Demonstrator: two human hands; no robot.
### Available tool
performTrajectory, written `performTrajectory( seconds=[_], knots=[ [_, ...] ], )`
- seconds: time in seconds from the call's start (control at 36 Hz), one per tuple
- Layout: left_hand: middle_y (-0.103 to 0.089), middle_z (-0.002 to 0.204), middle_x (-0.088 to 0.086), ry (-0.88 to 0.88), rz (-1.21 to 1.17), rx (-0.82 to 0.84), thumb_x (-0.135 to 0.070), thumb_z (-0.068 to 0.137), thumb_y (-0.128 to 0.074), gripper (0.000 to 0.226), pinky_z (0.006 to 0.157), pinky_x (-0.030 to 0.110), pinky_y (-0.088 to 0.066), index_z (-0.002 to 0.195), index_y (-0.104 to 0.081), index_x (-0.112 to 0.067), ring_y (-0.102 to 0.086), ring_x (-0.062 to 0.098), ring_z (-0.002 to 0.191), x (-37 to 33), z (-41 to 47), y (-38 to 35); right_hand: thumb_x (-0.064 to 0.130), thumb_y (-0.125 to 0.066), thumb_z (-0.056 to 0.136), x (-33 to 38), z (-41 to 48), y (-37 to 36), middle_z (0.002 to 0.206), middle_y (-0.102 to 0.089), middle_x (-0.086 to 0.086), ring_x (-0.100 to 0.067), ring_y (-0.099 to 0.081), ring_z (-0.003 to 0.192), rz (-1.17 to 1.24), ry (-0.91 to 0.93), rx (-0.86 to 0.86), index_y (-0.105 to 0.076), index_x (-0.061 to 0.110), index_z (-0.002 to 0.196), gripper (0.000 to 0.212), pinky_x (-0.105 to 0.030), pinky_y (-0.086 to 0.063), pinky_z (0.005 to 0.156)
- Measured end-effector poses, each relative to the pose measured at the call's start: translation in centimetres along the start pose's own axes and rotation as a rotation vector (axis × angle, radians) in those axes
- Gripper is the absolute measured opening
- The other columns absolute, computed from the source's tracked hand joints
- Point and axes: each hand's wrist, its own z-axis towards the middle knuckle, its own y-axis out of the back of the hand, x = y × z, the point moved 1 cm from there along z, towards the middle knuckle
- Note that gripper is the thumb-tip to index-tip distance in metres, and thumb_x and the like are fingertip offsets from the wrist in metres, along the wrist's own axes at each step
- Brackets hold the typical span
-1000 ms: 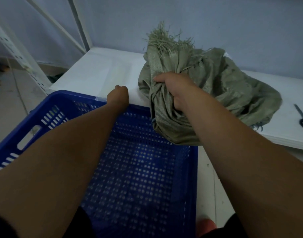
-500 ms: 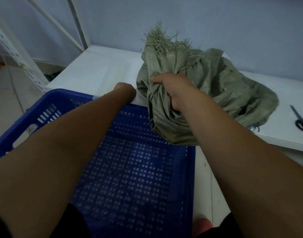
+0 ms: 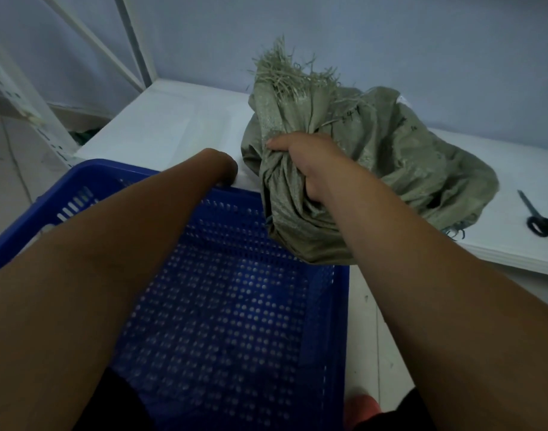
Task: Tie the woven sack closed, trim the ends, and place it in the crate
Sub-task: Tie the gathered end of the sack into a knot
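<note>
A green woven sack [image 3: 387,157] with a frayed top lies bunched on the white table [image 3: 173,126], and part of it hangs over the table's front edge above the blue crate [image 3: 235,306]. My right hand [image 3: 307,163] is closed on the sack's gathered cloth near the table edge. My left hand [image 3: 226,169] reaches to the far rim of the crate, just left of the sack; its fingers curl down over the rim and are mostly hidden behind the wrist. The perforated floor of the crate holds nothing.
Black-handled scissors [image 3: 540,219] lie on the table at the far right. A white metal rack frame [image 3: 33,98] stands to the left by the wall. Tiled floor [image 3: 378,321] shows right of the crate, with a pinkish shoe tip [image 3: 361,409] at the bottom.
My left hand slid right along the crate's far rim, closer to the sack. The right hand keeps its grip and the sack has barely shifted.
</note>
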Motion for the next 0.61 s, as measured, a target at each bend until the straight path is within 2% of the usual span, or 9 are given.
performTrajectory(
  seconds=[0.14,0.22,0.28,0.33,0.39,0.44,0.5,0.56,0.61],
  knots=[
    [-0.061,0.084,0.007,-0.015,-0.103,-0.109,-0.012,0.092,-0.055,0.015,0.071,0.033,-0.051,0.096,-0.066,-0.003,-0.064,0.023,0.079,0.1,0.1,-0.5,0.012,-0.078,0.084,-0.1,0.0,0.0,0.11,-0.07,-0.019,-0.033,-0.07,0.095,-0.005,-0.001,-0.003,-0.061,-0.002,0.128,0.049,-0.048,-0.06,0.085],
    [-0.061,0.08,0.008,-0.028,-0.187,-0.185,-0.015,0.088,-0.062,0.013,0.076,0.038,-0.058,0.089,-0.063,-0.002,-0.067,0.025,0.076,0.4,0.4,-0.5,0.012,-0.077,0.084,-0.2,-0.1,0.1,0.109,-0.07,-0.018,-0.032,-0.07,0.093,-0.008,0.004,-0.003,-0.061,-0.001,0.128,0.048,-0.045,-0.061,0.082],
    [-0.069,0.077,0.013,-0.023,-0.291,-0.22,-0.014,0.084,-0.065,0.014,0.071,0.042,-0.062,0.085,-0.062,0.0,-0.072,0.026,0.063,0.9,0.4,-0.4,0.012,-0.077,0.085,-0.2,-0.2,0.1,0.109,-0.07,-0.019,-0.032,-0.07,0.093,-0.009,0.012,-0.006,-0.059,-0.001,0.129,0.049,-0.047,-0.06,0.083],
    [-0.071,0.061,0.013,-0.025,-0.425,-0.219,-0.011,0.083,-0.068,0.015,0.067,0.043,-0.063,0.077,-0.061,0.001,-0.071,0.024,0.049,1.8,0.6,-0.5,0.012,-0.077,0.085,-0.1,-0.3,0.0,0.111,-0.07,-0.019,-0.033,-0.07,0.094,-0.012,0.017,-0.004,-0.058,0.0,0.131,0.051,-0.049,-0.06,0.086],
    [-0.068,0.051,0.009,-0.028,-0.551,-0.227,-0.013,0.083,-0.071,0.023,0.07,0.04,-0.062,0.068,-0.06,0.0,-0.069,0.019,0.045,2.6,0.8,-0.7,0.013,-0.077,0.085,-0.1,-0.4,-0.1,0.112,-0.069,-0.018,-0.033,-0.07,0.095,-0.019,0.015,0.003,-0.058,0.0,0.132,0.053,-0.05,-0.059,0.088],
    [-0.067,0.05,0.01,-0.02,-0.685,-0.252,-0.014,0.082,-0.071,0.026,0.068,0.034,-0.059,0.063,-0.061,0.0,-0.066,0.015,0.042,3.2,0.6,-1.2,0.013,-0.076,0.086,0.0,-0.4,-0.1,0.114,-0.069,-0.018,-0.033,-0.069,0.097,-0.024,0.011,0.013,-0.058,-0.001,0.132,0.052,-0.05,-0.058,0.09],
    [-0.068,0.051,0.011,-0.001,-0.803,-0.288,-0.013,0.081,-0.07,0.024,0.061,0.028,-0.056,0.065,-0.065,0.003,-0.064,0.014,0.04,3.6,0.1,-1.5,0.014,-0.076,0.086,0.0,-0.4,-0.1,0.116,-0.068,-0.018,-0.033,-0.068,0.101,-0.027,0.006,0.019,-0.057,-0.001,0.134,0.053,-0.051,-0.057,0.093],
    [-0.065,0.046,0.003,0.016,-0.897,-0.333,-0.014,0.083,-0.068,0.022,0.054,0.023,-0.052,0.07,-0.069,0.004,-0.064,0.014,0.041,4.2,-0.5,-1.6,0.014,-0.076,0.086,0.1,-0.5,-0.1,0.117,-0.068,-0.018,-0.033,-0.068,0.102,-0.024,0.005,0.019,-0.056,-0.001,0.134,0.054,-0.051,-0.057,0.093],
    [-0.067,0.051,0.003,0.027,-0.983,-0.37,-0.014,0.085,-0.066,0.021,0.051,0.022,-0.05,0.072,-0.067,0.002,-0.065,0.015,0.044,4.6,-1.2,-1.5,0.014,-0.076,0.086,0.1,-0.6,0.0,0.117,-0.068,-0.018,-0.033,-0.068,0.101,-0.015,0.008,0.018,-0.055,-0.001,0.134,0.054,-0.051,-0.057,0.093]
  ],
)
